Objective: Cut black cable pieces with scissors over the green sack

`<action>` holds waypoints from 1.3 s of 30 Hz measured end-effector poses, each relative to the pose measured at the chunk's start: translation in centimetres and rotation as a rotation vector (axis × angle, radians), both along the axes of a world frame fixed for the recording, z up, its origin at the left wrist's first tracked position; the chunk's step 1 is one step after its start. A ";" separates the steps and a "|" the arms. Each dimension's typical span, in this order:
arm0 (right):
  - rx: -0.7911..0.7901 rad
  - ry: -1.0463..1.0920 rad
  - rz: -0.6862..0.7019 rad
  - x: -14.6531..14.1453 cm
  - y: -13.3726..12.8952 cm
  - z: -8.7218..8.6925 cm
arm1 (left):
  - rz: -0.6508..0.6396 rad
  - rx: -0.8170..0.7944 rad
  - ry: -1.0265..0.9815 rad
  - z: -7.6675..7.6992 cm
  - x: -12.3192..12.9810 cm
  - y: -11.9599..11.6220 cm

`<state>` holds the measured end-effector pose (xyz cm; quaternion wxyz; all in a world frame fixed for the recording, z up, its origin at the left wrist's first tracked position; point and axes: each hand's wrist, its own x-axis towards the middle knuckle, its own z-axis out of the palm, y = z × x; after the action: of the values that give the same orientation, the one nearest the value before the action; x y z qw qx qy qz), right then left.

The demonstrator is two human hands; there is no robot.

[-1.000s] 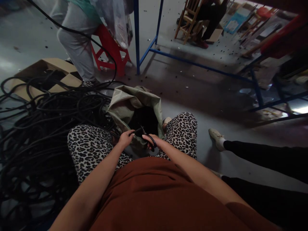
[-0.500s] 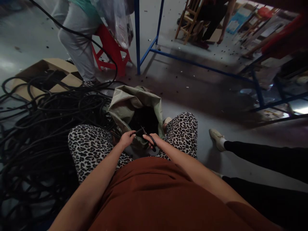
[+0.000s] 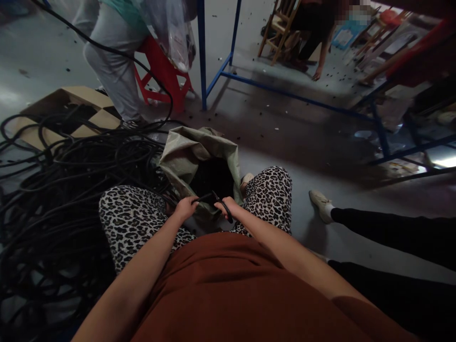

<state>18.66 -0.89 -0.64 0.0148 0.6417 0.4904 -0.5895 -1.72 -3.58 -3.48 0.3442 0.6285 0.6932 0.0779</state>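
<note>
My left hand (image 3: 186, 207) is closed around a thin black rubber strip (image 3: 204, 196), whose free end points right over the mouth of a sack. In my right hand (image 3: 228, 206) is a pair of scissors (image 3: 215, 195) with black handles, its blades close to the tip of that strip. Whether the blades touch the strip I cannot tell. Below both hands the pale green woven sack (image 3: 228, 148) stands with its top folded back, between my knees. Its inside is dark, and what lies in it is hard to make out.
Long black strips lie in a tangled heap (image 3: 81, 166) to my left, beside an opened cardboard box (image 3: 96, 97). Ahead are a red stool (image 3: 156, 71) with a seated person and a blue metal frame (image 3: 203, 57). Another person's shoe (image 3: 320, 206) is at my right.
The scissors have shifted slightly right and their blades look less spread. More of the strip shows past my left hand. In the background, a person's hand has moved left and up.
</note>
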 end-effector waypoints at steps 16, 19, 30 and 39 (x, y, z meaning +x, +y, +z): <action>-0.127 0.171 0.029 0.4 -0.8 2.9 | 0.110 0.091 -0.095 1.1 0.2 0.3; -0.109 0.158 0.035 0.3 -0.7 3.1 | 0.087 0.077 -0.116 1.5 0.5 0.2; -0.031 0.183 0.038 0.6 -0.6 1.4 | 0.028 0.068 -0.134 0.9 0.6 0.2; 0.024 0.092 -0.027 0.3 -0.4 -0.3 | 0.002 0.041 -0.058 0.6 0.1 -0.2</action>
<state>18.99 -1.33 -0.91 -0.0234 0.6204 0.4890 -0.6127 -1.61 -3.77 -2.90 0.3511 0.6321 0.6818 0.1109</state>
